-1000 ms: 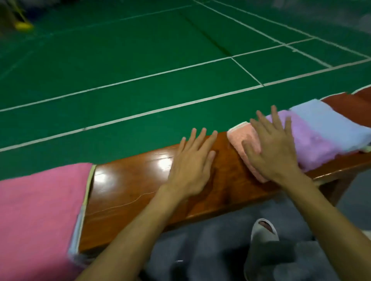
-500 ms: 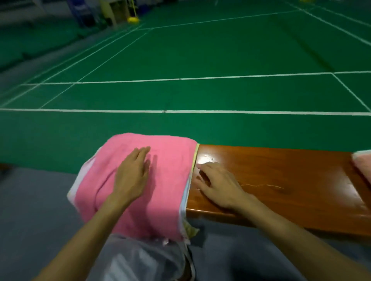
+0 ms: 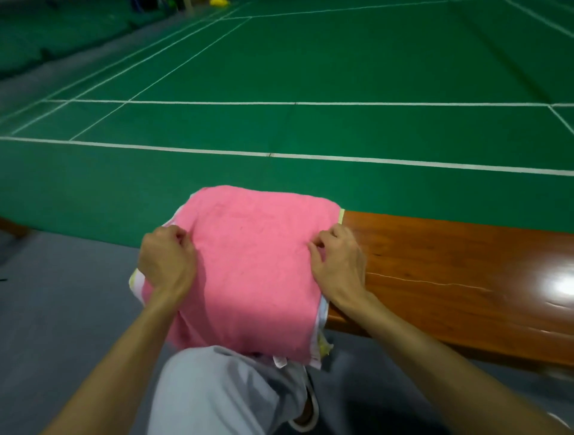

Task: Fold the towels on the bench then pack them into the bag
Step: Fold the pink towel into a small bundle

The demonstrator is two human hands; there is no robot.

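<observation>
Pink towel [image 3: 254, 264] on the wooden bench [image 3: 450, 264] end, spanning both grips: left hand [image 3: 167, 264] and right hand [image 3: 338, 264], equally near, pinch its opposite side edges.

Green court floor [image 3: 341, 62] across upper frame, white lines [image 3: 372, 160] crossing it, grey floor [image 3: 62, 310] lower left, yellow object [image 3: 219, 2] top edge, blurred, grey trouser leg [image 3: 211, 394] bottom centre.

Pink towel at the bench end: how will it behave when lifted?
Likely floppy: the pink towel drapes over the bench end and sags past its near edge. Probably grippy: left hand and right hand pinch its fuzzy sides.
</observation>
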